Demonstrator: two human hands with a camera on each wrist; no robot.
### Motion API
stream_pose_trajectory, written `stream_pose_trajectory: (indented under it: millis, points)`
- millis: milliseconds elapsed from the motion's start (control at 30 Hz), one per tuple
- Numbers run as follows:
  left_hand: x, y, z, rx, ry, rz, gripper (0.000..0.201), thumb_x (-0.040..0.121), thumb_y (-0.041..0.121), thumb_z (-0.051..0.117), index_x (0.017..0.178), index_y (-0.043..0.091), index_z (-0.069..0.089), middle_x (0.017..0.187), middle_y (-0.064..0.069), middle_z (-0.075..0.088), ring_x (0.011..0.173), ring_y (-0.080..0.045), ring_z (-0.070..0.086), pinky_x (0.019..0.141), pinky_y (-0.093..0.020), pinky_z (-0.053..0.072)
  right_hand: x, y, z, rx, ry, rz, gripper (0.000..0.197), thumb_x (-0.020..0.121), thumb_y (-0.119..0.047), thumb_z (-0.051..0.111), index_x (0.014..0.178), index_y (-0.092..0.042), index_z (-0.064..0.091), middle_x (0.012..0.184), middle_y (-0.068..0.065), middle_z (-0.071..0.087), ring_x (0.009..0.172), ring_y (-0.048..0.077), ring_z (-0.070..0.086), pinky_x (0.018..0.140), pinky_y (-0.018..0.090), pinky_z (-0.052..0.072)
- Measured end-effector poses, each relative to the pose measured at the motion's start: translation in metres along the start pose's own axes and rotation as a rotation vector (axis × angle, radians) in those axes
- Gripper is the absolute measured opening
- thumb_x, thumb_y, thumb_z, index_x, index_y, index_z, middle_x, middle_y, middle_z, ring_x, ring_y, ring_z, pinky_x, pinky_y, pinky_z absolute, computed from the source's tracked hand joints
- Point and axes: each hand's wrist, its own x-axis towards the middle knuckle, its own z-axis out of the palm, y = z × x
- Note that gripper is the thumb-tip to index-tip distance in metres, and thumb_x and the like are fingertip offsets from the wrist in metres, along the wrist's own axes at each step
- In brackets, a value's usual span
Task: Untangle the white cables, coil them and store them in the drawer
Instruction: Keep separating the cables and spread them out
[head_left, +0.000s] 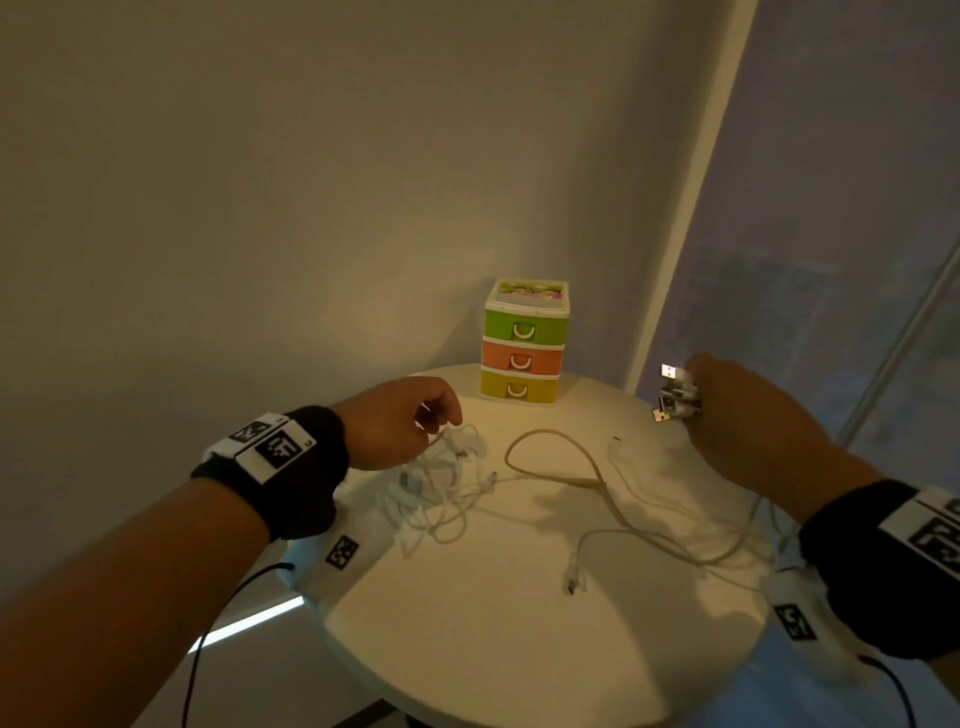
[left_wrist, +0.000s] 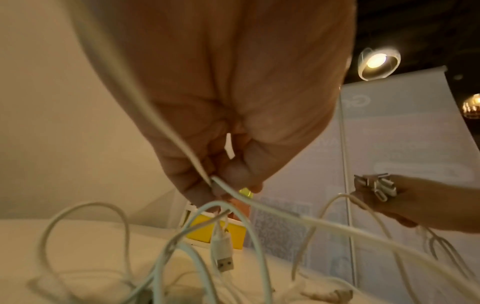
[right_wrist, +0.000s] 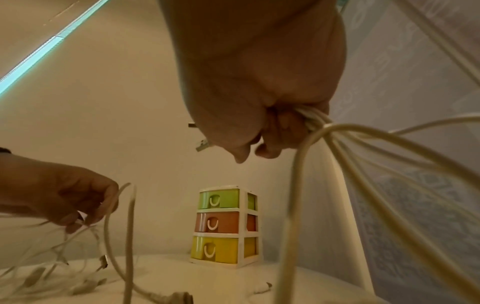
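Observation:
A tangle of white cables (head_left: 441, 483) lies on the round white table (head_left: 467, 649), with loose strands (head_left: 597, 488) running right. My left hand (head_left: 405, 421) hovers over the tangle and pinches one cable (left_wrist: 228, 189) between thumb and fingertips; a USB plug (left_wrist: 223, 255) dangles below. My right hand (head_left: 727, 410), raised at the table's right edge, grips a bundle of cable ends (right_wrist: 311, 117), their USB plugs (head_left: 675, 395) sticking out left. A small three-drawer unit (head_left: 524, 343) in green, orange and yellow stands at the back, all drawers closed.
A wall runs behind the table and a pale banner (head_left: 831, 260) stands close on the right. A cable end (head_left: 574, 577) lies mid-table. Black wires hang from both wrist bands. The front half of the table top holds no objects.

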Motion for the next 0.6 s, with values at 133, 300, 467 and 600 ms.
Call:
stream_pose_trajectory:
  millis: [133, 300, 467, 600]
  points:
    - [0.005, -0.005, 0.002, 0.164, -0.030, -0.095, 0.029, 0.086, 0.002, 0.049, 0.105, 0.023, 0.057, 0.118, 0.002, 0.054, 0.107, -0.016, 0.055, 0.094, -0.032, 0.046, -0.001, -0.007, -0.005, -0.036, -0.029, -0.011, 0.012, 0.091, -0.022, 0.053, 0.082, -0.020, 0.046, 0.058, -0.009, 0.044, 0.050, 0.007, 0.039, 0.044, 0.022, 0.027]
    - [0.011, -0.011, 0.003, 0.233, -0.010, -0.164, 0.023, 0.091, 0.011, 0.052, 0.111, 0.019, 0.059, 0.109, 0.002, 0.064, 0.096, -0.017, 0.058, 0.082, -0.025, 0.045, -0.002, -0.023, -0.007, 0.028, -0.102, -0.044, 0.028, 0.088, -0.038, 0.060, 0.070, -0.026, 0.042, 0.062, -0.014, 0.044, 0.056, 0.006, 0.041, 0.048, 0.014, 0.025]
    - [0.012, -0.004, -0.008, 0.225, 0.064, -0.143, 0.013, 0.090, 0.024, 0.062, 0.101, 0.017, 0.066, 0.093, 0.006, 0.062, 0.082, -0.011, 0.056, 0.070, -0.021, 0.041, -0.006, -0.035, -0.004, 0.119, -0.179, -0.028, 0.030, 0.085, -0.050, 0.058, 0.071, -0.027, 0.046, 0.070, -0.007, 0.056, 0.065, 0.008, 0.052, 0.052, 0.020, 0.033]
    - [0.013, 0.002, -0.015, 0.051, 0.150, -0.197, 0.021, 0.096, 0.024, 0.049, 0.101, 0.014, 0.067, 0.097, 0.003, 0.065, 0.083, -0.012, 0.060, 0.066, -0.022, 0.041, -0.007, -0.036, 0.004, 0.114, -0.195, -0.022, 0.031, 0.084, -0.052, 0.059, 0.068, -0.033, 0.040, 0.070, -0.009, 0.055, 0.065, 0.007, 0.052, 0.053, 0.021, 0.034]
